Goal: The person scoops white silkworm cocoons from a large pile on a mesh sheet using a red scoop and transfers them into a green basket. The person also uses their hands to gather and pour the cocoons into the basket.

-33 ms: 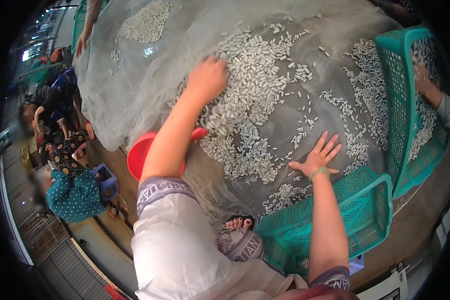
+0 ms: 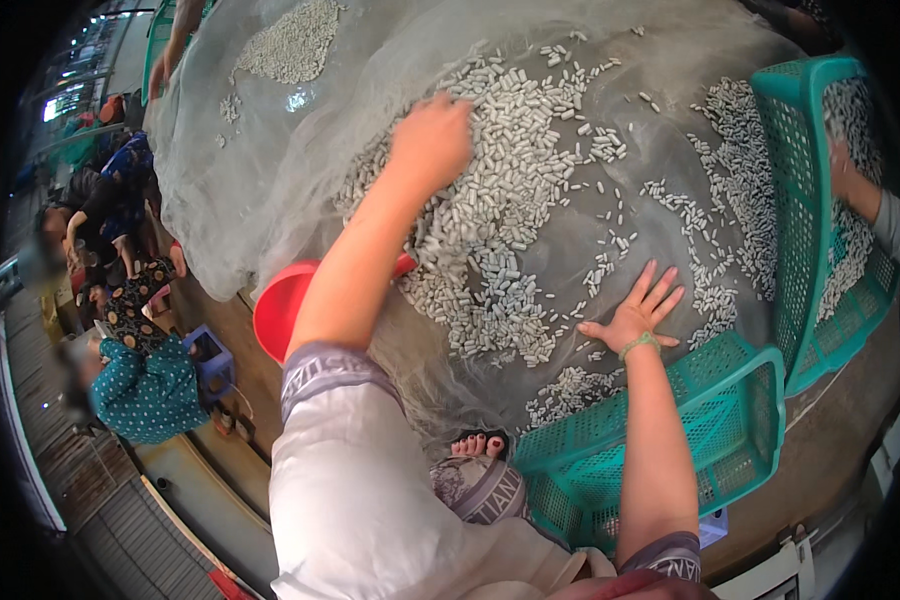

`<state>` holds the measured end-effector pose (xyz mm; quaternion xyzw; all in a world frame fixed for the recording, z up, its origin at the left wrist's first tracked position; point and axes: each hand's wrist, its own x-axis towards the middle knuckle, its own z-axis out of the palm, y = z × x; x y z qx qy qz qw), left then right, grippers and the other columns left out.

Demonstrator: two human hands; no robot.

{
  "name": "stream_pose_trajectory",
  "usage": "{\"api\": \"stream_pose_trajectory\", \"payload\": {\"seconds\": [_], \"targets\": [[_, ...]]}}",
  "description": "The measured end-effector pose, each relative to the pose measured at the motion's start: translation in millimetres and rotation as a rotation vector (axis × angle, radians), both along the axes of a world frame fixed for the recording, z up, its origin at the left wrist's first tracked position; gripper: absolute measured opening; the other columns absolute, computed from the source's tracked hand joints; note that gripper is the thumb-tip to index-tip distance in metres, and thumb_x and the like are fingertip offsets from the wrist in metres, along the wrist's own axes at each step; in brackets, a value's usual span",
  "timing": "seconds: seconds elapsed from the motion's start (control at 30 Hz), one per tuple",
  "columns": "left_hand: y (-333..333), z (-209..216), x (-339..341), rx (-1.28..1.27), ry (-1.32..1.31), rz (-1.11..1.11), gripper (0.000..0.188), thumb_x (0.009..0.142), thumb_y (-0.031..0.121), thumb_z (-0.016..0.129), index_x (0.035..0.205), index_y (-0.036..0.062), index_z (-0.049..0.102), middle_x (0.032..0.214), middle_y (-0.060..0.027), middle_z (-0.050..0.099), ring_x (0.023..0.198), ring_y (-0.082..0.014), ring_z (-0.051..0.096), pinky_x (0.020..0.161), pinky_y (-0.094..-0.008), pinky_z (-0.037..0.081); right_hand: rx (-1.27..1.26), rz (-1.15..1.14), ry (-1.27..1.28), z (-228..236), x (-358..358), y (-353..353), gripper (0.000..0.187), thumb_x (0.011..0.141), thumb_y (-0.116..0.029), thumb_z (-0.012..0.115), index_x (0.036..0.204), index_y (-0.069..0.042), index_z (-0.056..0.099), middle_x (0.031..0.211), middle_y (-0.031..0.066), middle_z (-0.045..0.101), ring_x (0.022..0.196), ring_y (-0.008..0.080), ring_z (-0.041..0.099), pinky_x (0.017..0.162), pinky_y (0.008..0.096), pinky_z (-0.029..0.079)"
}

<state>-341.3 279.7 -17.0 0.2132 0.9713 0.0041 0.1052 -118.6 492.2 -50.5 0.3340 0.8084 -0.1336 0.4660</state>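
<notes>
A broad heap of small pale grey capsule-shaped pieces [image 2: 515, 170] lies on a sheer whitish net or sheet. My left hand [image 2: 432, 140] is over the heap's upper left part, its fingers curled and slightly blurred; what they hold, if anything, is hidden. Below that forearm sits a red plastic scoop [image 2: 278, 318], partly covered, its handle end touching the pieces. My right hand [image 2: 638, 315] rests flat on the sheet with fingers spread, holding nothing. Close to its wrist is a green perforated basket [image 2: 715, 385], tipped on its side beside a small patch of pieces.
Another green basket [image 2: 795, 190] stands tilted at the right, with pieces inside and another person's hand [image 2: 850, 180] in it. A smaller heap [image 2: 292, 42] lies at the far left, near another person's arm [image 2: 175, 50]. People sit at the left by a blue stool [image 2: 212, 362].
My left hand has moved a little farther away and to the right over the heap. My right hand has stayed flat in place. The other person's arm at far left shifted slightly.
</notes>
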Motion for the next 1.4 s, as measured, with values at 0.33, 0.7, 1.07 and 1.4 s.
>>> {"api": "stream_pose_trajectory", "payload": {"seconds": [0.33,0.7,1.07,1.4], "targets": [[106.1,-112.9,-82.8,0.585,0.554,-0.296,0.018,0.075,0.01,0.051,0.088,0.006,0.062,0.09,-0.0082,0.06,0.095,-0.0274,0.057,0.079,-0.0394,0.047,0.013,0.025,0.031,-1.0,0.4,-6.9,0.148,0.048,-0.049,0.087,0.142,-0.02,-0.023,0.147,0.0104,-0.032,0.136,0.0362,-0.024,0.091,0.0783,0.018],[113.2,-13.8,18.3,0.29,0.162,-0.266,0.014,0.071,0.012,0.06,0.082,0.0072,0.065,0.078,-0.0099,0.06,0.087,-0.0224,0.059,0.076,-0.0379,0.047,0.009,0.006,0.012,-2.2,-0.2,-2.8,0.149,0.047,-0.049,0.087,0.142,-0.02,-0.024,0.146,0.0096,-0.033,0.136,0.0355,-0.024,0.091,0.0786,0.018],[44.3,-45.8,52.8,0.643,0.42,-0.197,0.016,0.075,0.011,0.061,0.091,0.0094,0.062,0.095,-0.0102,0.057,0.093,-0.0296,0.054,0.083,-0.0404,0.043,0.014,0.012,0.065,-6.6,4.3,-3.4,0.15,0.046,-0.05,0.087,0.142,-0.021,-0.025,0.147,0.0104,-0.031,0.136,0.0371,-0.025,0.089,0.0802,0.017],[-146.9,-68.1,-30.3,0.414,0.232,0.029,0.034,0.09,0.026,0.049,0.12,0.0115,0.053,0.126,-0.0082,0.051,0.115,-0.033,0.047,0.095,-0.0413,0.04,0.022,0.06,0.104,-10.3,8.5,-4.4,0.151,0.045,-0.05,0.088,0.142,-0.021,-0.025,0.148,0.0128,-0.028,0.137,0.0411,-0.019,0.09,0.0778,0.019]]}}
